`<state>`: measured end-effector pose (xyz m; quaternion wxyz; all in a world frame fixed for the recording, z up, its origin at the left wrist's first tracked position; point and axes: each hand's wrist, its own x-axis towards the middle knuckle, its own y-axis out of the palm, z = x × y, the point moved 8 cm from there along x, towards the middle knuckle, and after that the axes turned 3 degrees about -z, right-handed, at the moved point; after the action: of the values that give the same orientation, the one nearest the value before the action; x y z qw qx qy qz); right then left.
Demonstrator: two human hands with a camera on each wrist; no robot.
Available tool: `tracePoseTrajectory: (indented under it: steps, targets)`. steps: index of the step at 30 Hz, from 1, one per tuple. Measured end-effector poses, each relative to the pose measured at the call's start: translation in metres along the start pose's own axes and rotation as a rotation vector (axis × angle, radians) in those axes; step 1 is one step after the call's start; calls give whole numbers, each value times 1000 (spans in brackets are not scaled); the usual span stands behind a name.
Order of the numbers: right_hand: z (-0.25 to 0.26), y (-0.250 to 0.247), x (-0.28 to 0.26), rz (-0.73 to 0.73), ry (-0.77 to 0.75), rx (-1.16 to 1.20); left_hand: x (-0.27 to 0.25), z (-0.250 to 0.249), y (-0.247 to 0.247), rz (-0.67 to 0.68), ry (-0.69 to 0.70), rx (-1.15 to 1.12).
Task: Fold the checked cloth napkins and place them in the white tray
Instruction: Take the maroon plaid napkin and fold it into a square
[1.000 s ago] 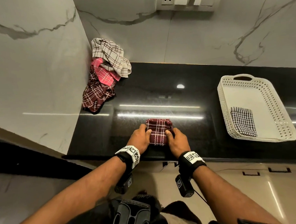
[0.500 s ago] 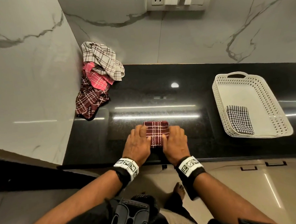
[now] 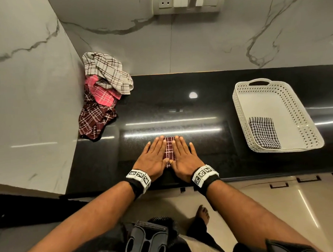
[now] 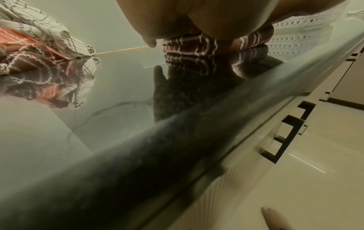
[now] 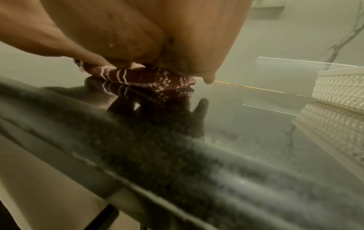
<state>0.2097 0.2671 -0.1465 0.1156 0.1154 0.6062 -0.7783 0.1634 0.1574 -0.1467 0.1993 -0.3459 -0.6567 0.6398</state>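
Observation:
A folded maroon checked napkin (image 3: pixel 169 147) lies on the black counter near its front edge. My left hand (image 3: pixel 155 155) and right hand (image 3: pixel 182 154) lie flat on it side by side, fingers straight, pressing it down and hiding most of it. The wrist views show the napkin (image 4: pixel 199 42) (image 5: pixel 141 76) squashed under my palms. The white perforated tray (image 3: pixel 244 125) stands to the right with a folded black-and-white checked napkin (image 3: pixel 264 132) in its near corner. A heap of unfolded napkins (image 3: pixel 102 94), beige, pink and maroon, sits at the back left against the wall.
The glossy black counter (image 3: pixel 199 108) runs between the heap and the tray, with marble walls behind and on the left. A socket and switch panel (image 3: pixel 186 0) is on the back wall. Cabinet fronts with dark handles (image 4: pixel 283 135) lie below the counter edge.
My hands went from holding the napkin's near edge with curled fingers to lying flat over it, fingers stretched forward. The napkin has stayed in place.

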Motion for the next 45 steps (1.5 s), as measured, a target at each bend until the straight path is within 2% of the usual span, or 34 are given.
tracePoseTrajectory:
  steps: [3,5,6,9,10,13,15,18,23,26,27,29,33,35,39,41,43,45]
  targets:
    - [-2,1,1,17,-8,25,-1,1,1,22,10,-9]
    - [-4,-1,-2,1,1,118,1,3,-1,26,6,-101]
    - [-7,-6,-4,-57,30,210,3,7,-4,16,-20,-207]
    - [-29,-28,-20,-374,213,466,10,30,-19,-105,-214,-576]
    - [-35,-29,-24,-406,293,483,12,37,-22,-124,-274,-626]
    - [-42,-13,-22,-281,493,560,21,41,-21,-45,-349,-651]
    - [-42,-11,-18,-231,541,573,27,38,-23,18,-369,-592]
    - [-45,-12,-13,-151,531,638,36,35,-27,143,-416,-654]
    - [-60,-12,-25,-53,480,1048,41,20,-20,415,-457,-1122]
    - [-74,-35,-46,-90,416,1226,41,-11,-27,556,-429,-1286]
    - [-83,-43,-55,-108,409,1267,45,-25,-34,571,-396,-1330]
    - [-104,-60,-71,-136,403,1343,61,-48,-55,513,-331,-1382]
    - [-174,-100,-108,-212,386,1432,115,-129,-109,436,-99,-1305]
    - [-223,-118,-129,-309,433,1402,147,-175,-128,424,0,-1239]
    - [-329,-145,-173,-573,586,1221,221,-264,-145,374,139,-1026]
    - [-377,-154,-194,-685,659,1113,255,-309,-151,311,211,-842]
    - [-408,-161,-204,-735,704,1001,280,-344,-154,257,275,-631]
    - [-430,-164,-210,-709,752,899,302,-370,-148,237,290,-485]
